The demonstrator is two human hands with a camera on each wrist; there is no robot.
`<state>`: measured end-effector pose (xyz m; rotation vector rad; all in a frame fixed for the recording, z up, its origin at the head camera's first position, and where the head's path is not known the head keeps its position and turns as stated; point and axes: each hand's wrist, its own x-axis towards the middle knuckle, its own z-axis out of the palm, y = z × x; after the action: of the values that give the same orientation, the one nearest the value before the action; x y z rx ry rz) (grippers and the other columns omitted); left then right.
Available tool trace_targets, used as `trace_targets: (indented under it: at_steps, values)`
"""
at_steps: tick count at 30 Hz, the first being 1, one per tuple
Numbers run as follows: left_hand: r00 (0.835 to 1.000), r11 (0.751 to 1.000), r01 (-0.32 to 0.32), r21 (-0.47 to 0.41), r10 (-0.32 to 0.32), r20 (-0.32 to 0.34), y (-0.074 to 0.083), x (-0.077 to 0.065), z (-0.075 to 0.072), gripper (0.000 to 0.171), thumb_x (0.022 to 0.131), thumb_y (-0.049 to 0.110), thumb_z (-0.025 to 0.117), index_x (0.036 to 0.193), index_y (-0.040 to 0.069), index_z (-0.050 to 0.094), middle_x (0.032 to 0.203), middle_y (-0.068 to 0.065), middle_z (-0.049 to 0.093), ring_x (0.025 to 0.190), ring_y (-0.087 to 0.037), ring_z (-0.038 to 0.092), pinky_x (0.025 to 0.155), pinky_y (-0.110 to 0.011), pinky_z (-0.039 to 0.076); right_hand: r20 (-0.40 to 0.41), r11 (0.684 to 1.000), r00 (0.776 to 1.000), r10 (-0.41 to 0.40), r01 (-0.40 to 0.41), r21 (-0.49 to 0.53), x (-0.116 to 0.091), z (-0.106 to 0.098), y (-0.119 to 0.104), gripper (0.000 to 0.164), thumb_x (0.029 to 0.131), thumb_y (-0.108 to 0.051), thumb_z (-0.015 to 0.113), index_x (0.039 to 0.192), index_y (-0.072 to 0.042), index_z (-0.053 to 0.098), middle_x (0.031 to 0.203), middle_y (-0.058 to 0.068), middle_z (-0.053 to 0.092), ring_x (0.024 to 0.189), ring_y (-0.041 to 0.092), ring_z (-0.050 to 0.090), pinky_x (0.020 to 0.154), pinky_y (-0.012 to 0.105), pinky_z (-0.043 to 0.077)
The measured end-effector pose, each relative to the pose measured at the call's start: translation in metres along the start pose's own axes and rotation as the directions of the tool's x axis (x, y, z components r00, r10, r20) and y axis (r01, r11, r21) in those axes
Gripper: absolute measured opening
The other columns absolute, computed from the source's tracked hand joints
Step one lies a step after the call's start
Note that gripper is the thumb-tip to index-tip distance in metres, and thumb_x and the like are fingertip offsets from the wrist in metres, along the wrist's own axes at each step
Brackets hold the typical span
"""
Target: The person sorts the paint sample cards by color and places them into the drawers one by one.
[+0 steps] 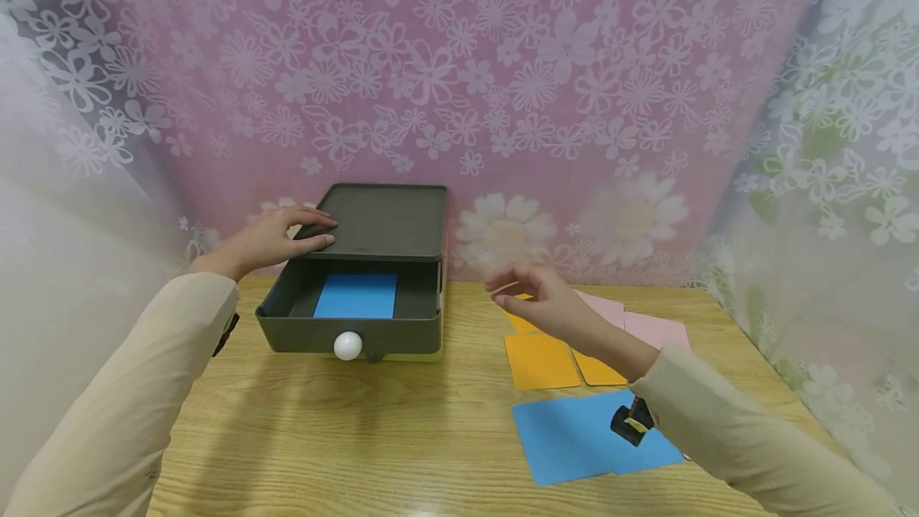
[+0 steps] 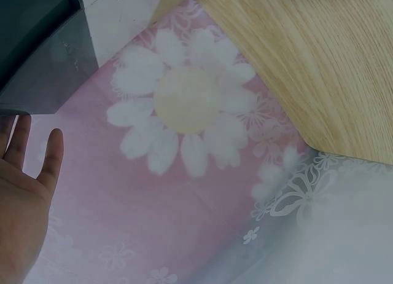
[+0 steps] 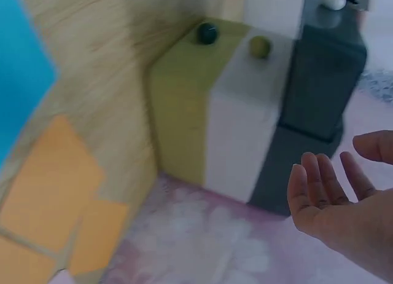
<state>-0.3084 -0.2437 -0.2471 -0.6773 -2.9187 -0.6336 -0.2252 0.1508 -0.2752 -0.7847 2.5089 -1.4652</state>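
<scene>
My left hand [image 1: 260, 239] rests on the left edge of the dark grey top [image 1: 388, 222] of a small drawer unit, fingers straight. The unit's dark grey upper drawer [image 1: 405, 335] is pulled out, its round white knob [image 1: 348, 345] facing me. Flat inside that drawer lies a blue card [image 1: 356, 296]. To the right of the unit, my right hand [image 1: 549, 305] hovers above orange cards, its fingers loosely bent with nothing between them. In the right wrist view the unit's white drawer [image 3: 242, 124] and yellow drawer [image 3: 184, 93] are pushed in under the grey one.
On the table's right side lie several orange cards [image 1: 540, 361], blue cards [image 1: 563, 436] nearer me and pink cards [image 1: 656, 329] farther back. A floral curtain [image 1: 502, 102] hangs behind the wooden table [image 1: 345, 437] and along both sides.
</scene>
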Motion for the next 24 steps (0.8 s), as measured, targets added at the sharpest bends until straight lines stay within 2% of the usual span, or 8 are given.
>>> trace_targets:
  at_steps: [5, 10, 18, 21, 24]
  values:
    - [1.0, 1.0, 0.0, 0.009, 0.0, 0.012, 0.0, 0.0, -0.001, 0.049, 0.089, 0.045, 0.053, 0.127, 0.015, 0.055, 0.142, -0.015, 0.038, 0.134, -0.038, 0.027, 0.101, -0.061, 0.029, 0.018, 0.988, 0.999, -0.041, 0.044, -0.147, -0.016, -0.002, 0.043, 0.026, 0.091, -0.011, 0.056, 0.115, -0.004, 0.055, 0.116, 0.013, 0.057, 0.108, 0.031, 0.056, 0.087, 0.037, 0.05]
    - [1.0, 1.0, 0.002, 0.016, -0.003, 0.02, 0.0, 0.0, -0.001, 0.049, 0.09, 0.046, 0.052, 0.128, 0.015, 0.054, 0.143, -0.016, 0.036, 0.135, -0.038, 0.025, 0.101, -0.061, 0.028, 0.057, 0.951, 0.996, -0.072, 0.085, -0.297, -0.035, -0.002, 0.079, 0.023, 0.089, -0.015, 0.06, 0.11, -0.006, 0.057, 0.108, 0.009, 0.06, 0.1, 0.03, 0.058, 0.08, 0.036, 0.051]
    - [1.0, 1.0, 0.01, 0.015, -0.01, 0.023, 0.001, -0.001, -0.001, 0.049, 0.09, 0.045, 0.052, 0.129, 0.015, 0.053, 0.144, -0.017, 0.034, 0.136, -0.039, 0.024, 0.101, -0.061, 0.028, 0.179, 0.934, 0.984, 0.004, 0.06, -0.352, -0.062, -0.002, 0.119, 0.027, 0.084, -0.012, 0.065, 0.109, -0.005, 0.057, 0.108, 0.009, 0.06, 0.098, 0.029, 0.055, 0.077, 0.042, 0.048]
    - [1.0, 1.0, 0.006, 0.015, -0.006, 0.021, 0.001, 0.0, -0.001, 0.049, 0.09, 0.045, 0.052, 0.129, 0.015, 0.053, 0.144, -0.017, 0.034, 0.136, -0.039, 0.023, 0.101, -0.061, 0.028, 0.223, 0.933, 0.974, 0.03, 0.053, -0.356, -0.068, -0.004, 0.128, 0.031, 0.083, -0.018, 0.067, 0.11, -0.007, 0.057, 0.109, 0.006, 0.06, 0.099, 0.026, 0.055, 0.08, 0.042, 0.048]
    - [1.0, 1.0, 0.001, 0.014, -0.002, 0.023, 0.0, 0.0, -0.002, 0.049, 0.09, 0.045, 0.052, 0.129, 0.015, 0.053, 0.144, -0.017, 0.035, 0.136, -0.039, 0.022, 0.101, -0.061, 0.027, 0.262, 0.931, 0.965, 0.015, 0.082, -0.356, -0.073, -0.004, 0.133, 0.036, 0.081, -0.023, 0.069, 0.111, -0.007, 0.056, 0.109, 0.005, 0.059, 0.101, 0.026, 0.056, 0.083, 0.041, 0.049]
